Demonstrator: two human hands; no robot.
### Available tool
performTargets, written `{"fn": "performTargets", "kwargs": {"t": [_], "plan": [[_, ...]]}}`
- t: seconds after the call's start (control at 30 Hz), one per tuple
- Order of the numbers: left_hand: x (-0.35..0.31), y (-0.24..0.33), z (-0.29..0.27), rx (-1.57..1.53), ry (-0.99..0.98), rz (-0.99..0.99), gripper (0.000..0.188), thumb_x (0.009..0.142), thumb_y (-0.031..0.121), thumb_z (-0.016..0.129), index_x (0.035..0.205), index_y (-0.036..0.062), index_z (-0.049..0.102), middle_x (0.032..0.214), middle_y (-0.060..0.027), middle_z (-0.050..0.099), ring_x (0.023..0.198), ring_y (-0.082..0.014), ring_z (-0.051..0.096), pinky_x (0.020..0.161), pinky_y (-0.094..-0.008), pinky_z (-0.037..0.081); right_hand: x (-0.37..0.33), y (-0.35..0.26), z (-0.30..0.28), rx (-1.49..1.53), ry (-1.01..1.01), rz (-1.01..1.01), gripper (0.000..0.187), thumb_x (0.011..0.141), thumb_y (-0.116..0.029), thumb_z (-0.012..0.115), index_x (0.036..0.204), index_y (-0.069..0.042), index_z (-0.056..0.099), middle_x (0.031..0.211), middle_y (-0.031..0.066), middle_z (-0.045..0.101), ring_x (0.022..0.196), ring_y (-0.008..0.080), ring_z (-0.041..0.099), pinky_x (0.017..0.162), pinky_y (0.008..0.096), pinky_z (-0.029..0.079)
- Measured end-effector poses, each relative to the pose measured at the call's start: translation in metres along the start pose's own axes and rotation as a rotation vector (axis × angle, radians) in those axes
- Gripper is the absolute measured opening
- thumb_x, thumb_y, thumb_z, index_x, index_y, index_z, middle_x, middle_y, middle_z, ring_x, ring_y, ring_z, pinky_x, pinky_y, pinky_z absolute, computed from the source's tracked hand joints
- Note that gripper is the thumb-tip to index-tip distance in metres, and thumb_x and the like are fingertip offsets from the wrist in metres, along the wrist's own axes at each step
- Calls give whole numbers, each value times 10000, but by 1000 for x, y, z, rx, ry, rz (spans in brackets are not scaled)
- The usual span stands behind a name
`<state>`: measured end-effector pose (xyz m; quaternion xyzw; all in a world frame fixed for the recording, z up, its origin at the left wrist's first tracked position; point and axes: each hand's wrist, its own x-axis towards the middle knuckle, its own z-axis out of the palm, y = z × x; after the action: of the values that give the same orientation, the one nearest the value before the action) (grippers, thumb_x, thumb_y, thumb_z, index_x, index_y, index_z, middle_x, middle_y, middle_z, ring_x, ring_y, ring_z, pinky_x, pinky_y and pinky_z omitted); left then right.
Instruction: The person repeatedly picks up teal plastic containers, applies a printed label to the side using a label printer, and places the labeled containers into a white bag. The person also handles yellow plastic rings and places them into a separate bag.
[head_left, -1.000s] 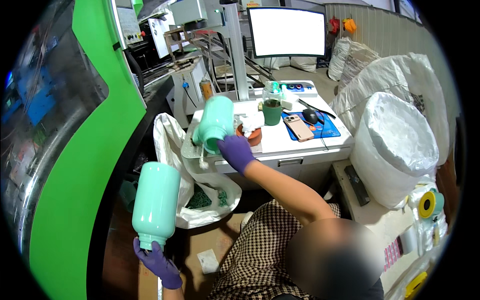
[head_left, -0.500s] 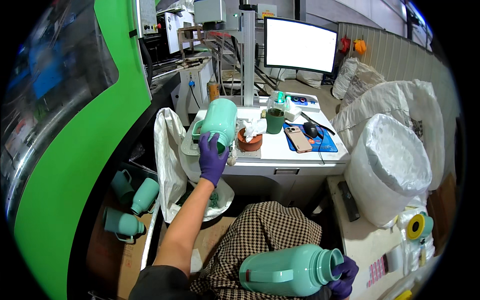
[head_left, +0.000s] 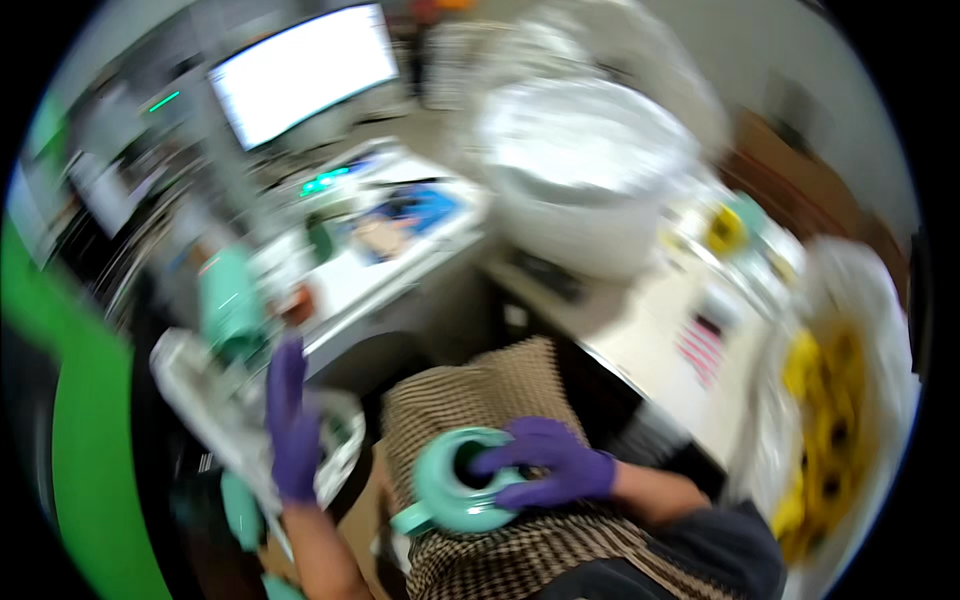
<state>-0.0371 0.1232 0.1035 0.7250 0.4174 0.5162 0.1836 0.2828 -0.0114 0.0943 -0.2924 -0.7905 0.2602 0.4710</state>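
Mint-green jug (head_left: 432, 480) stands on my lap with its mouth tipped up toward me and its handle to the left. My right hand (head_left: 555, 465), in a purple glove, grips it at the mouth, fingers reaching inside the rim. My left hand (head_left: 292, 435), gloved in purple too, is raised with its fingers stretched out and holds nothing. Just beyond its fingertips, a second mint-green jug (head_left: 232, 300) lies at the left end of the white desk (head_left: 350, 290). Motion smears the picture, so whether the left fingertips touch that jug is unclear.
A large white sack (head_left: 590, 220) stands right of the desk, on a pale side table (head_left: 650, 350). Yellow parts (head_left: 830, 430) fill a clear bag at far right. A lit monitor (head_left: 305, 75) is behind the desk; a white bag (head_left: 205, 400) hangs at its left. More green jugs (head_left: 240, 510) lie lower left.
The view has swung right. My left hand has come away from the jug on the desk. The lap jug has turned from lying sideways to mouth up, my right hand still at its mouth.
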Motion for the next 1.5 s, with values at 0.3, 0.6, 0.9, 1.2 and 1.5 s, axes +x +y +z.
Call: {"fn": "performTargets", "kwargs": {"t": [0.3,0.6,0.9,1.2,1.5], "plan": [[-50,135,29,292,-568,315,830,811,404,783,1449,-35,484,1399,-250,547,1288,-430,522,1095,-498,413,-7,22,2,277,84,54,778,851,-392,789,1480,-80,453,1313,144,592,1172,301,606,989,421,509],[-29,124,-27,393,-662,69,580,965,349,607,1386,-37,509,1297,-260,571,1238,-416,510,1088,-478,368,-167,49,-317,-1349,517,383,315,821,-169,706,1103,-28,698,1064,206,695,963,383,677,887,439,543],[-116,-4,0,4,57,-312,493,1022,300,538,1409,-2,486,1374,-203,536,1253,-344,510,1081,-454,403,-402,72,-362,-1408,1088,1270,782,927,-562,609,1508,-65,444,1291,260,602,1190,416,580,1040,459,436],[-207,-58,78,-469,215,-605,503,1083,384,423,1471,66,456,1451,-117,526,1292,-271,522,1094,-425,428,-116,45,-173,-688,673,361,582,957,-226,636,1462,25,489,1259,178,583,1106,250,579,981,374,441],[-165,-11,72,-933,283,-795,526,1073,458,428,1423,76,520,1397,-107,583,1236,-270,584,1051,-428,482,-14,72,-41,-284,319,-25,733,1033,-512,456,1469,77,434,1127,170,593,950,262,572,877,369,466]]}}
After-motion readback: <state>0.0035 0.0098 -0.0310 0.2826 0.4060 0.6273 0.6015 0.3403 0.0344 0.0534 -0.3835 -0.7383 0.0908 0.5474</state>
